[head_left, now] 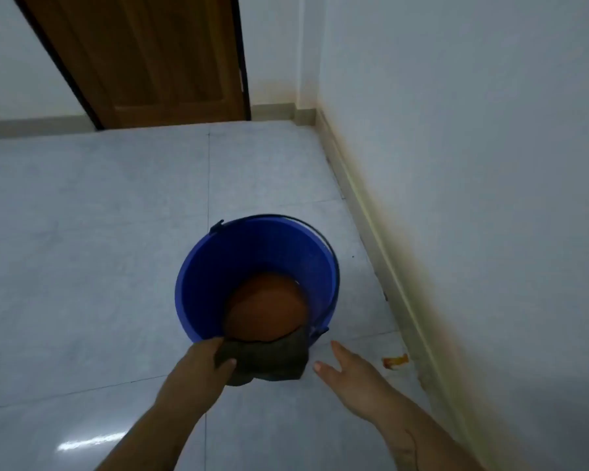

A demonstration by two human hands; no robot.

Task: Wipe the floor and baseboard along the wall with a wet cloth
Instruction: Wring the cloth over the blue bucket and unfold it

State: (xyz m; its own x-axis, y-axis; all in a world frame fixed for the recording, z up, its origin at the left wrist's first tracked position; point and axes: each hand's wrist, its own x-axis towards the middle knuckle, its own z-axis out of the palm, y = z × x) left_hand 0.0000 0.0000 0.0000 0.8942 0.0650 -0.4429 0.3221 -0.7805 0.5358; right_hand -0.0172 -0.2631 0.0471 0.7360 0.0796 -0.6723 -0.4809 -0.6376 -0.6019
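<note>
We hold the cloth (269,360) at the near rim of the blue bucket (198,283), with the fingers (227,363) of our left hand (199,365) closed around its left end, thumb on top. Our right hand (351,372) hovers just beside the cloth's right edge, fingers spread and gripping nothing. The step, as we judge it, is lifting the cloth out and readying it for the floor (99,215).

To do this well we should bring the right hand onto the free end, twist both ends against each other over the bucket so the drips fall inside, then fold the cloth into a flat pad. A pad that is damp but not streaming should leave fewer streaks on glossy tile.

The cloth is dark grey-green, limp and thick, draped over the rim; it looks heavy, as if soaked. The bucket is smooth round plastic with a dark wire handle lying back along the far rim, and the water (266,307) in it is murky reddish-brown. The floor is pale polished tile with thin grout lines and a sharp glare at near left. The baseboard (381,246) runs along the right wall (473,130) as a narrow cream strip, yellowed above. An orange smear (395,361) lies on the tile just beside it, near our right hand. A wooden door (157,62) stands at the far end
</note>
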